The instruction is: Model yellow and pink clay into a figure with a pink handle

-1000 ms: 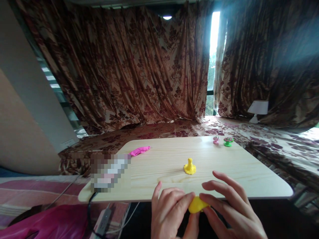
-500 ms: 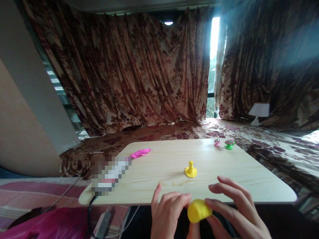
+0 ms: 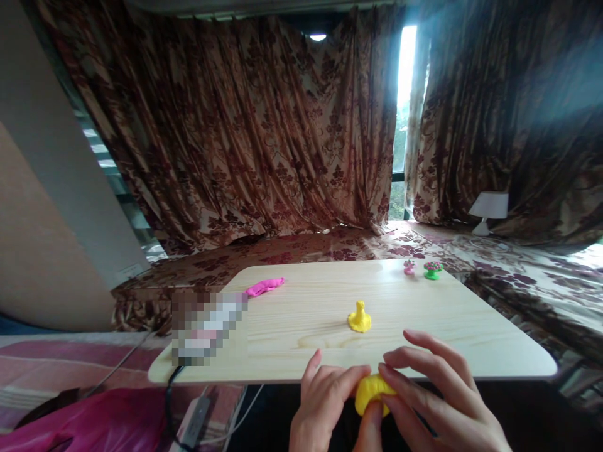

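Yellow, dough-like lump [image 3: 368,388] sits between both hands, low in the head view, towards 6 o'clock and at the table's [image 3: 301,358] near edge; whether it touches wood, cannot tell. Left hand [image 3: 320,402]: index tip bears on the lump's 10 o'clock side, thumb presses its 6 o'clock face; little finger raised apart. Right hand [image 3: 438,395]: thumb and foremost fingertips clamped at about 2 to 4 o'clock, other fingers spread clear. Handling, judged: light, soft, readily dented; folds show on the upper face, so it likely keeps each press. Probably a little tacky rather than slippery; not brittle, though hard pinching would flatten or tear it. Best hold: flat finger pads on opposite sides, 9 and 3 o'clock, thumbs supporting beneath, light force. From the lump: yellow stand [image 3: 360,321], wide foot and upright stem, near 11:30, apart from the fingers; pink strip [image 3: 265,287] at 10, well apart; green piece [image 3: 433,272] at 1, with a small pink piece [image 3: 409,269] just beside it, at its 9 o'clock.
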Tool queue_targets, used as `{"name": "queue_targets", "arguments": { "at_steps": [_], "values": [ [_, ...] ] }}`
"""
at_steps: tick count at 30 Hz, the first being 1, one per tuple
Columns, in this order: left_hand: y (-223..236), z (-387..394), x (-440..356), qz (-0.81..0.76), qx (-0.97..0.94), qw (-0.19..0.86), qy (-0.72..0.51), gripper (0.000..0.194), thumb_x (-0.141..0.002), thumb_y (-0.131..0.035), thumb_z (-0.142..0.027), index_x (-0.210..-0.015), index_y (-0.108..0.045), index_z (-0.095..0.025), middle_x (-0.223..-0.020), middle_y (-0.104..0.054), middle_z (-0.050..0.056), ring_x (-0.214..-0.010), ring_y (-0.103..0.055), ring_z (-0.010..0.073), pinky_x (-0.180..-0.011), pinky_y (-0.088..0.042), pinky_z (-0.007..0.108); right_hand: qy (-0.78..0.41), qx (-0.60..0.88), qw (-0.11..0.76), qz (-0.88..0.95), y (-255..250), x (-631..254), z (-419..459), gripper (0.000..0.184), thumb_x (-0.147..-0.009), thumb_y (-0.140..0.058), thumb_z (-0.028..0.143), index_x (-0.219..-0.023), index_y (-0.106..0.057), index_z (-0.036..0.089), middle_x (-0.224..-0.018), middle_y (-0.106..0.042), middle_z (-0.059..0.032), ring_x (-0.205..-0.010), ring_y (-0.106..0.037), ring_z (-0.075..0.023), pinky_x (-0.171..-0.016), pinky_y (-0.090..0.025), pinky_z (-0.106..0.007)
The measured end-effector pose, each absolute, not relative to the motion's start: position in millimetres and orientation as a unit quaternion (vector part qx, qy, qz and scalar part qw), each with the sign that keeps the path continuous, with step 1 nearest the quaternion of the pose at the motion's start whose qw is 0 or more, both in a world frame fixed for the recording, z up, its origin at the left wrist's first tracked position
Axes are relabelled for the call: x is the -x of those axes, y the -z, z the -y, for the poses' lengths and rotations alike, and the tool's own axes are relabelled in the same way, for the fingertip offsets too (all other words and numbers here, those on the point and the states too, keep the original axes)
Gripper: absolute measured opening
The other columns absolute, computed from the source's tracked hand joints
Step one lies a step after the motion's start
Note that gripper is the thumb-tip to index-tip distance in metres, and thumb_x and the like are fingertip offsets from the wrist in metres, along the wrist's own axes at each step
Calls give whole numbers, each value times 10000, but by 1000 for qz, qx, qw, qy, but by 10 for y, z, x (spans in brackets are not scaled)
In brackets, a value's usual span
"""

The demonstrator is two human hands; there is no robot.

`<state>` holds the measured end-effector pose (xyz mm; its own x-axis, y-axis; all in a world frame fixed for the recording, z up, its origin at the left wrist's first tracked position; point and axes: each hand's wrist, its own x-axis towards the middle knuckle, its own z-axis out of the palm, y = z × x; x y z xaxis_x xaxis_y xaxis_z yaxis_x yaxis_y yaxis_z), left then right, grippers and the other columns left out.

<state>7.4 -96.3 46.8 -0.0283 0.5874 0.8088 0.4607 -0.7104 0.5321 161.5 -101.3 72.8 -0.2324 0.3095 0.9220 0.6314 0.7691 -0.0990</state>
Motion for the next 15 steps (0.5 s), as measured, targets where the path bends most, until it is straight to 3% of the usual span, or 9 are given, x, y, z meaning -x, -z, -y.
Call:
{"name": "queue_targets", "arguments": {
  "at_steps": [6, 12, 15],
  "values": [
    [-429, 967, -86, -395, -676, 94, -614, 237, -758, -551, -199, -973, -614, -275, -713, -646, -36, -641, -639, 153, -1070, -319, 483, 111, 318, 516, 788, -775, -1629, 985, 412, -720, -667, 66, -1111, -633, 192, -1097, -603, -114, -1197, -460, -289, -890, -521, -409],
    [-452, 991, -72, -394, -676, 116, -611, 215, -757, -591, -240, -966, -612, -288, -694, -626, -55, -652, -646, 152, -1075, -319, 474, 149, 307, 545, 766, -798, -1599, 1015, 295, -726, -641, 43, -969, -700, 200, -947, -674, -81, -1098, -551, -265, -858, -533, -389],
    [-442, 1001, -48, -401, -665, 134, -615, 229, -742, -609, -211, -957, -616, -289, -720, -675, -58, -660, -666, 155, -1077, -330, 476, 170, 307, 546, 761, -763, -1585, 1013, 301, -734, -648, 68, -1002, -689, 199, -977, -683, -84, -1109, -546, -276, -873, -523, -407]
  ]
}}
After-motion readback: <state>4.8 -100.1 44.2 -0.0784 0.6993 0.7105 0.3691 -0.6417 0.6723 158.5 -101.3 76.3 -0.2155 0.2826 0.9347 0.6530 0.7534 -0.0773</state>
